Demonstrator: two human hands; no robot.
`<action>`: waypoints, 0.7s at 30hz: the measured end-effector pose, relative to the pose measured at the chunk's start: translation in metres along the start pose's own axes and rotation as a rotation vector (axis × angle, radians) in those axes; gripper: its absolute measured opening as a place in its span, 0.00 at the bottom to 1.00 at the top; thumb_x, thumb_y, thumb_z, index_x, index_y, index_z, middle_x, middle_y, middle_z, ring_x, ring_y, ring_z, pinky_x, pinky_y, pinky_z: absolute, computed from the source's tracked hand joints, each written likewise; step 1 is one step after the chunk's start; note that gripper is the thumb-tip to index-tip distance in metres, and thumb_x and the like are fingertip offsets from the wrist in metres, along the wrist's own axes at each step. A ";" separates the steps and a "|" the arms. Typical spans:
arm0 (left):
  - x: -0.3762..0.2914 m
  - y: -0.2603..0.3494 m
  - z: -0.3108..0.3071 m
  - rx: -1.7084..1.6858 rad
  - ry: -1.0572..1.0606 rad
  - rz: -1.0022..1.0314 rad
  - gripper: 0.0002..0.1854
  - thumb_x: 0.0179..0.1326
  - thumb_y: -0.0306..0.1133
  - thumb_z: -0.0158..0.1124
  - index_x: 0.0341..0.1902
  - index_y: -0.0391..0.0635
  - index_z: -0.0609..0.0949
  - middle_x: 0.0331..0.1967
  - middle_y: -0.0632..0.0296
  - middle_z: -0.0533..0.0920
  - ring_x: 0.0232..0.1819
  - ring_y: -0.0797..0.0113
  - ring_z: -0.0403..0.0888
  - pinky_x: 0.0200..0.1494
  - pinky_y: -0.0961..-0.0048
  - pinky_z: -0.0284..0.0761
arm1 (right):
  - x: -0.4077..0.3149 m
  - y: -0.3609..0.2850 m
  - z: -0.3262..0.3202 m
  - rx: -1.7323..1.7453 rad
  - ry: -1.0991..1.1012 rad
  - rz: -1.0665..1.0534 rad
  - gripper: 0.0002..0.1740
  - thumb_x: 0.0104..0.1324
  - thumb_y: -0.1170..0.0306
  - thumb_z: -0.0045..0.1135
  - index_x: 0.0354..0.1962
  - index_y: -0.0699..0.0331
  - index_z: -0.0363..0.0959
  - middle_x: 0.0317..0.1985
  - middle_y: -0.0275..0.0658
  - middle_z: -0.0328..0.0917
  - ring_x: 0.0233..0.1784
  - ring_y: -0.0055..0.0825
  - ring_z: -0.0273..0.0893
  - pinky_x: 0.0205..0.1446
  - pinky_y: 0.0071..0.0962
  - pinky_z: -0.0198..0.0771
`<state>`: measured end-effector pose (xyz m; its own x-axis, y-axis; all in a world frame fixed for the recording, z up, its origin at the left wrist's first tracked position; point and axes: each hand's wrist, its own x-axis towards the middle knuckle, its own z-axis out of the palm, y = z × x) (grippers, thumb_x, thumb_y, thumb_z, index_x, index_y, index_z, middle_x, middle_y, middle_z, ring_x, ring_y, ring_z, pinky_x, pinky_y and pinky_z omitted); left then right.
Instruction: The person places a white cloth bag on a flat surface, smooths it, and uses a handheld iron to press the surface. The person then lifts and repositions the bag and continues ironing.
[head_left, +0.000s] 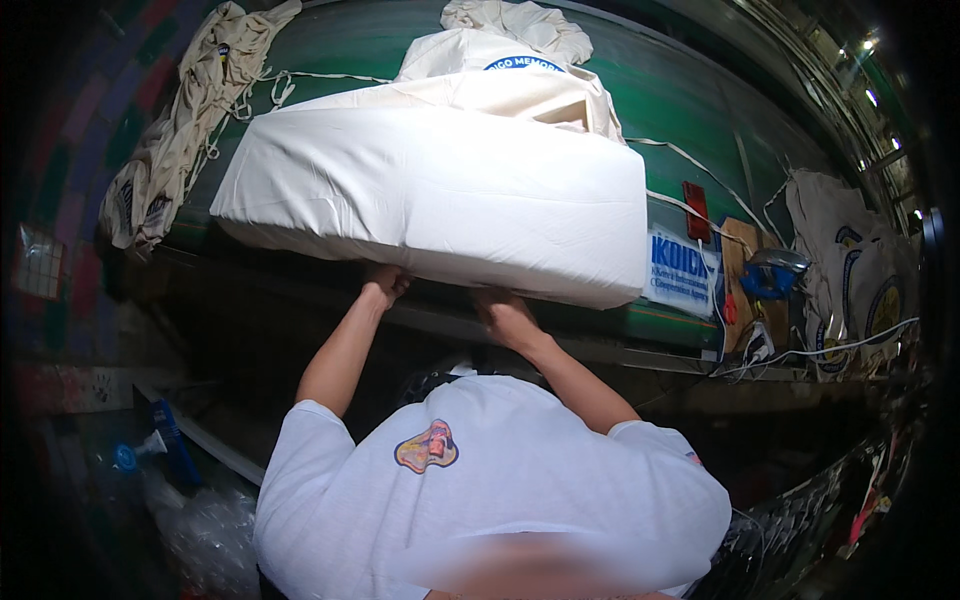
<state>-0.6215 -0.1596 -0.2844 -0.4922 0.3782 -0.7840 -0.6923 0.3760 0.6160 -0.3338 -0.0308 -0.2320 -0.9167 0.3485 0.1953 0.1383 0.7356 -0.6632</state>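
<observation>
A large box-shaped block covered in white cloth (450, 195) lies before me, its front jutting over the edge of a green-topped table (675, 157). Under its lower front edge, my left hand (388, 283) has its fingers curled up against the underside. My right hand (504, 315) reaches beneath the same edge farther right, its fingers hidden by the block. What either hand grips there cannot be made out. Right behind the block's upper edge lies a cream cotton drawstring bag (457, 56) with blue print; whether it wraps the block is unclear.
More cream drawstring bags (169, 142) lie heaped at the left. Toward the right are a printed plastic bag (681, 289), a red smartphone (696, 210) with a cable, a wooden board (739, 300), a blue iron (772, 274) and stacked printed bags (851, 277). Clear plastic (202, 525) sits lower left.
</observation>
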 end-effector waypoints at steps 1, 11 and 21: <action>0.001 0.002 -0.001 -0.013 -0.035 0.019 0.03 0.63 0.25 0.60 0.36 0.48 0.79 0.25 0.61 0.80 0.22 0.71 0.75 0.21 0.75 0.66 | 0.014 -0.007 0.010 0.031 0.024 -0.061 0.24 0.64 0.74 0.59 0.59 0.64 0.74 0.57 0.56 0.77 0.61 0.57 0.74 0.64 0.47 0.72; 0.026 0.031 -0.096 -0.417 -0.061 0.037 0.08 0.57 0.25 0.69 0.37 0.49 0.78 0.27 0.62 0.81 0.27 0.68 0.80 0.25 0.77 0.73 | 0.075 -0.034 0.064 -0.081 0.008 0.031 0.23 0.68 0.68 0.56 0.60 0.62 0.72 0.54 0.55 0.79 0.54 0.57 0.78 0.57 0.51 0.75; -0.144 0.098 -0.050 1.024 -0.249 1.529 0.08 0.62 0.31 0.68 0.42 0.41 0.83 0.32 0.53 0.83 0.35 0.48 0.83 0.40 0.57 0.78 | 0.086 -0.052 0.076 -0.140 0.180 0.303 0.10 0.69 0.62 0.57 0.39 0.57 0.83 0.37 0.50 0.84 0.40 0.53 0.83 0.45 0.51 0.78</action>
<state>-0.6447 -0.2192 -0.1144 -0.1588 0.9034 0.3982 0.8192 -0.1045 0.5639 -0.4485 -0.0828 -0.2355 -0.7474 0.6500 0.1374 0.4547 0.6513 -0.6075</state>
